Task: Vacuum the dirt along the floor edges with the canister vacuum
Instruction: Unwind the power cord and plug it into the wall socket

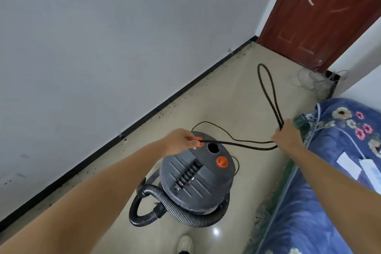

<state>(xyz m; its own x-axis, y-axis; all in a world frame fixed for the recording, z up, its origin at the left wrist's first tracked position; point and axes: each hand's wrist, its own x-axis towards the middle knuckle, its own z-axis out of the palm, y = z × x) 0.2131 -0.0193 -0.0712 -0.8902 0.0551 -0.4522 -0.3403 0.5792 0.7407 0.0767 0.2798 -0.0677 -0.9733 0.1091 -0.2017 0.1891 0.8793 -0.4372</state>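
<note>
Reaching over the canister vacuum (196,181), left hand (181,142) and right hand (286,134) pinching the black cord (243,144).

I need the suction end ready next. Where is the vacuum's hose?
The hose lies coiled on the floor against the near left side of the canister vacuum, low in the head view.

view: single head-worn wide-angle camera
position: above and just behind the canister vacuum (196,179)
facing: forward and down, toward the floor edge left of the vacuum and the door (321,16) beyond it
nearness: close, forearms fill the lower frame
</note>
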